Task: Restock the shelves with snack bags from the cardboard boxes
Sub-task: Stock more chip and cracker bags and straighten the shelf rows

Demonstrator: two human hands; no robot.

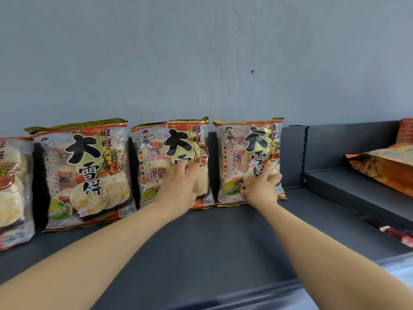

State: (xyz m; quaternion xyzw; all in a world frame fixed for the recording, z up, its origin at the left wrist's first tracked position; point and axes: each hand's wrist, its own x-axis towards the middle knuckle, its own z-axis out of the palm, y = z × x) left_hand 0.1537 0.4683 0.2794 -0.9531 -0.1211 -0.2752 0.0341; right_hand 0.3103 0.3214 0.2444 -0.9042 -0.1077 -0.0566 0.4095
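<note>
Several rice-cracker snack bags stand upright in a row on a dark grey shelf [212, 238], leaning against the back wall. My left hand [181, 186] lies flat, fingers spread, against the lower front of the third bag [156, 157]. My right hand [263, 186] presses with spread fingers on the lower right of the fourth bag [237, 157], the last in the row. Neither hand wraps around a bag. A second bag [85, 173] and a partly cut-off first bag [13, 189] stand to the left. No cardboard box is in view.
A vertical divider [295, 155] ends this shelf section on the right. Beyond it, an orange snack bag [384, 166] lies flat on the neighbouring shelf, with a red pack [405, 130] behind it. The shelf's front lip [257, 294] runs along the bottom.
</note>
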